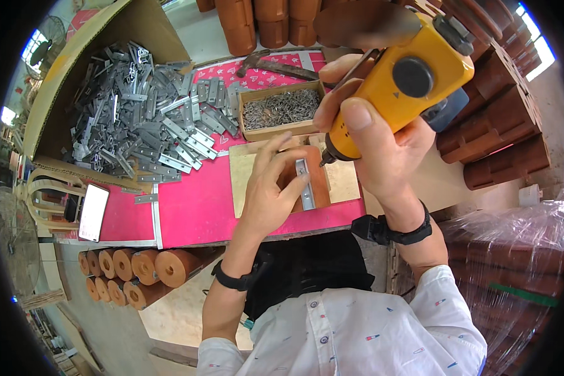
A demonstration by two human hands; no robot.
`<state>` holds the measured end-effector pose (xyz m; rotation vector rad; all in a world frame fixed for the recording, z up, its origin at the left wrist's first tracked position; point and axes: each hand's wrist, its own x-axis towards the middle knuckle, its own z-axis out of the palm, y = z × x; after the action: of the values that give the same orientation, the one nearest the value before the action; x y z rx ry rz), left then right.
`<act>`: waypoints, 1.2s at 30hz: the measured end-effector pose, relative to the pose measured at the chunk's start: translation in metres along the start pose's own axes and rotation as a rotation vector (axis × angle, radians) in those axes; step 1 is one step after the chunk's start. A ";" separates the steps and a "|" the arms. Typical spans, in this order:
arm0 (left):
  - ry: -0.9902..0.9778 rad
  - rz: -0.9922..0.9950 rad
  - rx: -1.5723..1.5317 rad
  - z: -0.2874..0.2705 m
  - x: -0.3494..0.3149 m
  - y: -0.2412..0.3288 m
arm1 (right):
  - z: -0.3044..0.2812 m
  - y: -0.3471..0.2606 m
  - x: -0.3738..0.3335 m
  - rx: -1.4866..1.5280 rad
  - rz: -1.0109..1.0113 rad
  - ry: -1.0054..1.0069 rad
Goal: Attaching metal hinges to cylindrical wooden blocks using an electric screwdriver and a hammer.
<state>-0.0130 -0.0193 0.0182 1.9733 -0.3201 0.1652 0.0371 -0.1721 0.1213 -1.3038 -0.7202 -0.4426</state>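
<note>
My right hand is wrapped round a yellow cordless screwdriver. The tool slants down to the left, and its dark tip is close to the right side of a reddish-brown wooden piece. A grey metal bracket with holes lies along that piece. My left hand holds the piece from its left, fingers across the far end and thumb against the bracket. Underneath is a pale wooden board. Whether a screw sits on the tool's tip is too small to tell.
A cardboard box spills many metal brackets onto the pink tabletop. Behind the board are a wooden tray of screws and a hammer. A phone lies left. Brown cylinders are stacked right.
</note>
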 end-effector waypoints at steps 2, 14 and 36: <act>0.002 -0.071 -0.092 0.004 0.001 0.002 | 0.001 -0.001 0.000 0.008 0.003 0.002; 0.078 -0.136 -0.116 0.006 0.002 -0.002 | 0.000 0.003 -0.006 -0.109 -0.040 -0.039; -0.021 -0.031 0.143 0.008 -0.021 -0.008 | 0.014 0.017 -0.010 -0.088 -0.064 -0.110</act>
<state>-0.0310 -0.0204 0.0024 2.1217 -0.2978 0.1511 0.0381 -0.1558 0.1032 -1.3983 -0.8441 -0.4614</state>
